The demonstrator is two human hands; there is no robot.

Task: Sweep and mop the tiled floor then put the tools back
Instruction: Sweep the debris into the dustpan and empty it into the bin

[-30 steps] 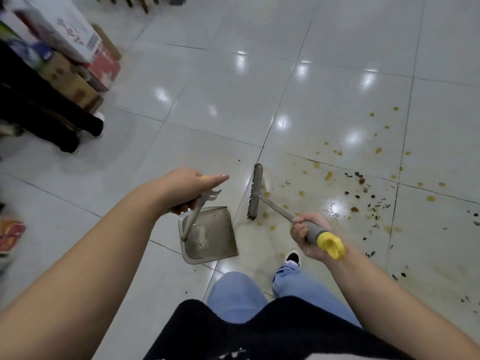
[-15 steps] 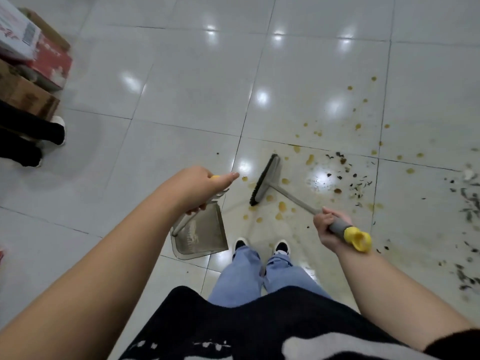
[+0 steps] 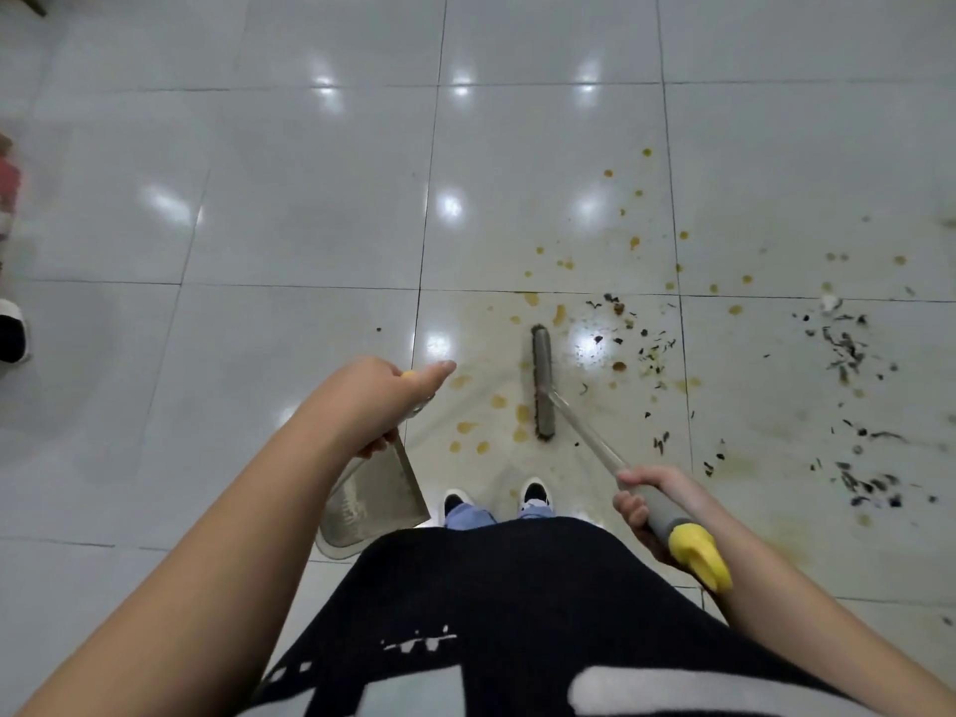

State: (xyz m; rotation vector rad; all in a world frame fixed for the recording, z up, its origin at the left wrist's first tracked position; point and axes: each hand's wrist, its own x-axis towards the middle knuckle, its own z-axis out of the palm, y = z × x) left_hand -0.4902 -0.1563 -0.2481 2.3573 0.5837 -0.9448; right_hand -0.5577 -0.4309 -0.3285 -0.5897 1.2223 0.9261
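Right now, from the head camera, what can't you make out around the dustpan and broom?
- Dustpan handle: head view, mostly hidden under the left hand.
- Dustpan's near edge: covered by the black top.
- Broom bristles: blurred and seen from above, floor contact unclear.
- Red object at the left edge: cut off, motion-blurred.
- Dark debris: too small to identify.

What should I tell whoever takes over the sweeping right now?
Left hand grips the dustpan, held by the left foot. Right hand grips the broom at its grey handle; the brush head sits among the yellow-brown spill drops. Dark debris lies scattered to the right, not yet gathered. Done: nothing visible in the pan. Left: sweep debris in, mop the stains, return tools. No mop in view.
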